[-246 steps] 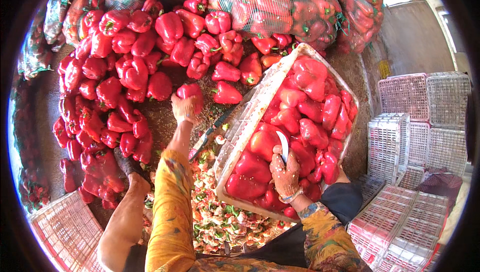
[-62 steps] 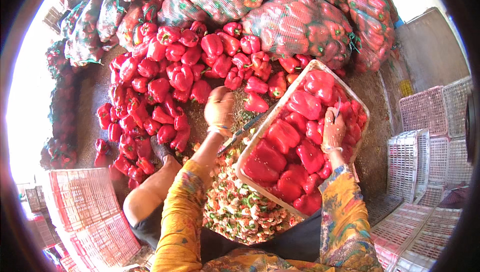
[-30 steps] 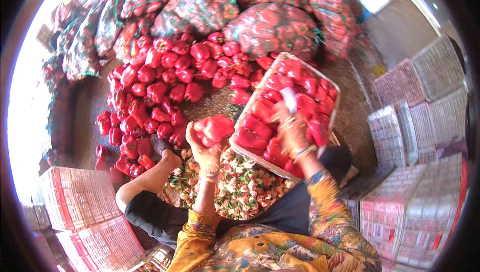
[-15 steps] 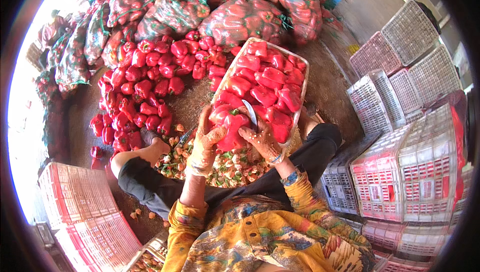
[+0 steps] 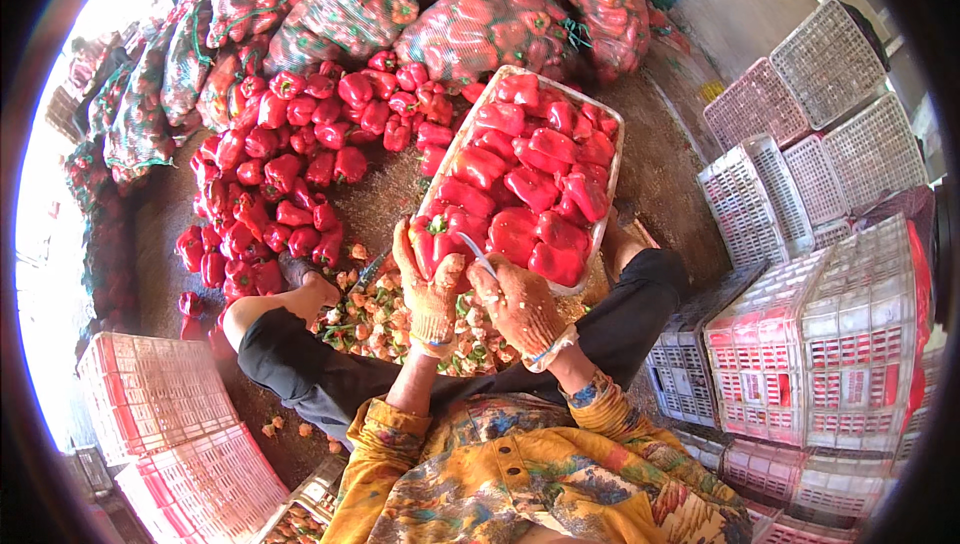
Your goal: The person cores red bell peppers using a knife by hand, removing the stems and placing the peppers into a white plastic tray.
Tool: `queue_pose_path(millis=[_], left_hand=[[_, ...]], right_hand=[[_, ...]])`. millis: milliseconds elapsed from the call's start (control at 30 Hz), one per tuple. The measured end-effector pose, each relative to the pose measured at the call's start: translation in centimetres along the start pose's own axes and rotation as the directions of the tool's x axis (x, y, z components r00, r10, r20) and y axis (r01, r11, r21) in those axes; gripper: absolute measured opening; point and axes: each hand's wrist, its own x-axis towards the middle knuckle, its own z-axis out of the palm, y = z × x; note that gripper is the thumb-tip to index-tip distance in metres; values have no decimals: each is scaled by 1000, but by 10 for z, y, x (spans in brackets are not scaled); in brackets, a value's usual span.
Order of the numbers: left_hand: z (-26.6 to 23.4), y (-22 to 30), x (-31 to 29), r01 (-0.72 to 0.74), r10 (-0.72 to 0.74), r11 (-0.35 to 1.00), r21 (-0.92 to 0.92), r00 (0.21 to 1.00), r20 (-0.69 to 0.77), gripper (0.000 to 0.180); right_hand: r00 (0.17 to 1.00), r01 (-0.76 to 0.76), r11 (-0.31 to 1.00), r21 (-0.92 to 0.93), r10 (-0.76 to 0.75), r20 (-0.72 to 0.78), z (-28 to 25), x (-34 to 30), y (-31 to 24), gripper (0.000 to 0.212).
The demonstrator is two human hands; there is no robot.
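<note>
My left hand [image 5: 428, 294], in a stained work glove, is wrapped round a red bell pepper [image 5: 425, 247] whose green stem faces up. In my gloved right hand [image 5: 518, 306] is a small knife with a curved blade [image 5: 477, 252]. Its handle is hidden in the fist, and the blade reaches up beside the pepper, near the stem. Just beyond both hands stands a pale crate [image 5: 617, 169], filled with red bell peppers [image 5: 533, 187]. Cut-off pepper cores [image 5: 385, 316] with green stems lie heaped between my legs, below the hands.
A loose pile of red peppers [image 5: 285, 169] spreads on the floor to the left. Full mesh sacks [image 5: 490, 32] line the back. Stacked plastic crates stand right [image 5: 800, 344] and at lower left [image 5: 165, 394]. My bent legs [image 5: 310, 364] flank the core heap.
The held pepper has shifted left and turned in my left hand. My right hand has drawn back slightly toward me and rolled over, swinging the knife blade nearer the stem.
</note>
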Motion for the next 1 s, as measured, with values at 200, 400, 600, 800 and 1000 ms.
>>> queue_pose_path(millis=[200, 400, 600, 800, 1000], left_hand=[[-11, -5, -2, -135, 135, 966, 219, 991, 13, 97], [-13, -23, -11, -66, 76, 992, 105, 993, -92, 92], [-13, -34, -17, -63, 84, 981, 185, 991, -108, 91], [-14, -11, 14, -74, 80, 997, 36, 976, -202, 73], [-19, -16, 5, 57, -54, 996, -61, 997, 60, 81]], right_hand=[[992, 127, 977, -173, -122, 37, 15, 14, 8, 22], [990, 143, 892, -429, -128, 64, 39, -3, 21, 23], [987, -142, 959, -246, 157, 44, 48, -23, 29, 25], [961, -248, 957, -153, 264, 88, 45, -50, 35, 21], [989, 37, 989, -141, -56, -133, 6, 13, 23, 56]])
